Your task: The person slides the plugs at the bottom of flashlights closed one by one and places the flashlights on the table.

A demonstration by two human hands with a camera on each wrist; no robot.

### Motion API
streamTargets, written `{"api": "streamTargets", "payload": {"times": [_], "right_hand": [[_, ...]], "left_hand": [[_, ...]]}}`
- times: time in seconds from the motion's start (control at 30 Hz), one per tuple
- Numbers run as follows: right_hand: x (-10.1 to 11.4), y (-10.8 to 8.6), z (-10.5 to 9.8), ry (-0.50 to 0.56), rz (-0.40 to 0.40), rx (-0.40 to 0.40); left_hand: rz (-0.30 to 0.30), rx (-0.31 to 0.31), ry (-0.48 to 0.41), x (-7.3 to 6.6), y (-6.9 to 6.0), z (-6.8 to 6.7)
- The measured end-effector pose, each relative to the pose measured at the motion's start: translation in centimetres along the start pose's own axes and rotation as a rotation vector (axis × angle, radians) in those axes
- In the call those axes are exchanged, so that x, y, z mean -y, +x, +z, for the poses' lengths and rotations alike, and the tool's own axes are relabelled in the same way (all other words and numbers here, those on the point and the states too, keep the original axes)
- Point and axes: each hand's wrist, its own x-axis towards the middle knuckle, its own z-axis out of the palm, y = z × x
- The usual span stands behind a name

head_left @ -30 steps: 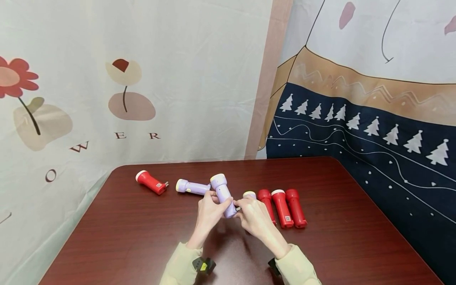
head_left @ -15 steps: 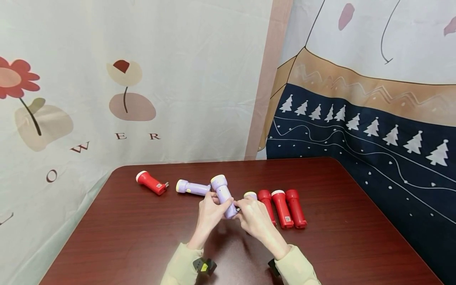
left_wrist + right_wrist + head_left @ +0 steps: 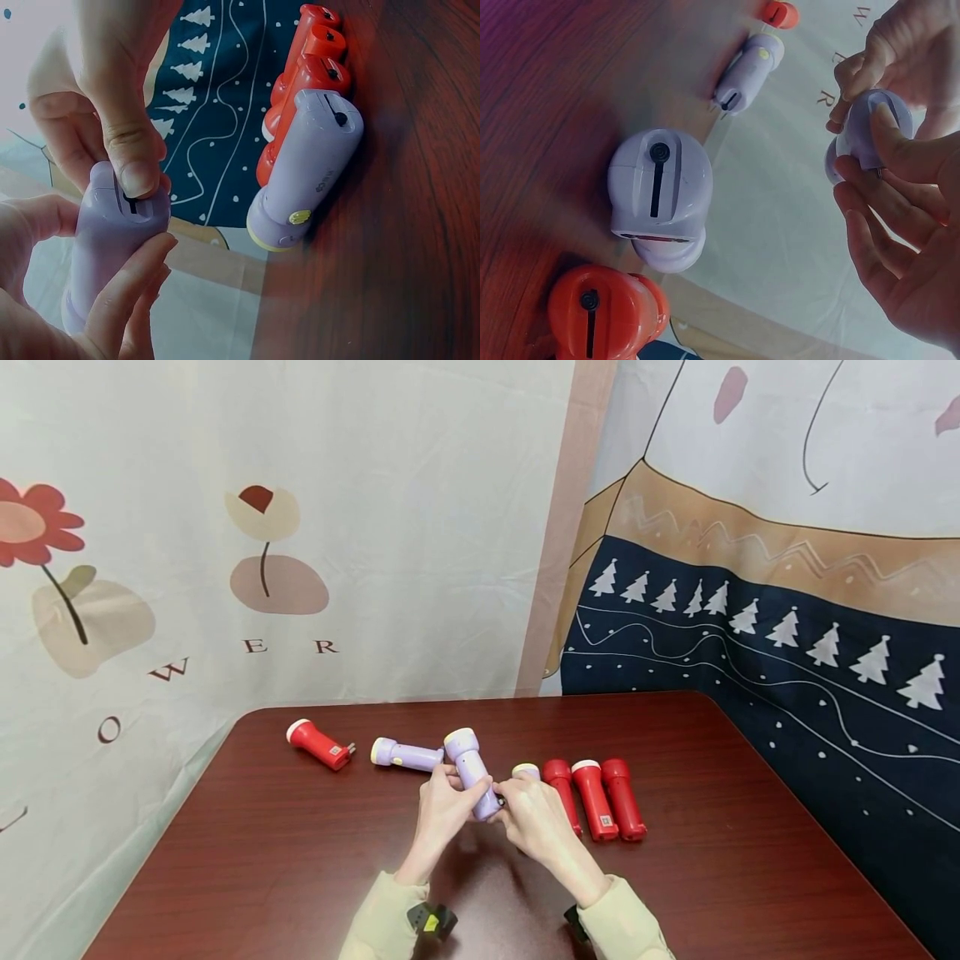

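A lavender flashlight point(image 3: 470, 768) is held up over the table, its head pointing away. My left hand point(image 3: 438, 806) grips its body between thumb and fingers. My right hand point(image 3: 536, 814) pinches the tail end. In the left wrist view, the right thumb presses beside the black slider slot on the flashlight's tail point(image 3: 105, 232). A bit of metal prong point(image 3: 880, 172) shows under the tail in the right wrist view. Behind the right hand lies a second lavender flashlight point(image 3: 307, 157), mostly hidden in the head view; its black slider sits at one end of the slot.
Three red flashlights lie side by side at right, the middle one point(image 3: 595, 797) with a white rim. Left of my hands are another lavender flashlight point(image 3: 405, 755) and a red flashlight point(image 3: 318, 745), both with prongs out. The brown table point(image 3: 300, 877) meets printed curtains behind.
Both hands and the held flashlight stay almost in place. The pale prong beside the right fingertips, visible a second ago, now shows less, with a dark spot there.
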Motion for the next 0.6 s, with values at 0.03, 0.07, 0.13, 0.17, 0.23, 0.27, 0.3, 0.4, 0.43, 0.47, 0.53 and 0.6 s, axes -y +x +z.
{"api": "streamTargets", "payload": {"times": [0.03,0.07,0.13,0.17,0.23,0.27,0.3,0.4,0.43,0.47,0.53,0.6], "right_hand": [[0.0,-0.01,0.04,-0.003,-0.002,-0.002],[-0.01,-0.02,0.07,-0.006,-0.004,-0.003],[-0.02,-0.05,0.13,-0.006,-0.009,-0.008],[-0.04,-0.06,0.18,-0.009,-0.013,-0.011],[-0.07,-0.1,0.24,-0.013,-0.02,-0.02],[-0.08,-0.11,0.26,-0.016,-0.024,-0.025],[-0.1,-0.11,0.29,-0.02,-0.028,-0.029],[-0.1,-0.09,0.31,-0.031,-0.034,-0.037],[-0.1,-0.08,0.3,-0.033,-0.034,-0.036],[-0.1,-0.08,0.29,-0.034,-0.034,-0.035],[-0.06,-0.04,0.23,-0.034,-0.031,-0.031],[-0.04,-0.03,0.19,-0.034,-0.031,-0.029]], "left_hand": [[-0.003,0.002,-0.005,-0.02,-0.02,0.0],[-0.004,0.005,-0.01,-0.05,-0.04,0.0],[-0.005,0.012,-0.021,-0.09,-0.09,0.03],[-0.006,0.012,-0.017,-0.09,-0.11,0.04],[-0.007,0.008,-0.004,-0.1,-0.13,0.07],[-0.006,0.005,0.003,-0.1,-0.13,0.08],[-0.007,0.002,0.011,-0.09,-0.12,0.07],[-0.01,-0.005,0.026,-0.11,-0.1,0.05],[-0.01,-0.005,0.024,-0.12,-0.1,0.04],[-0.01,-0.004,0.022,-0.12,-0.1,0.04],[-0.014,0.002,0.007,-0.12,-0.11,0.02],[-0.017,0.011,-0.013,-0.12,-0.12,0.03]]}}
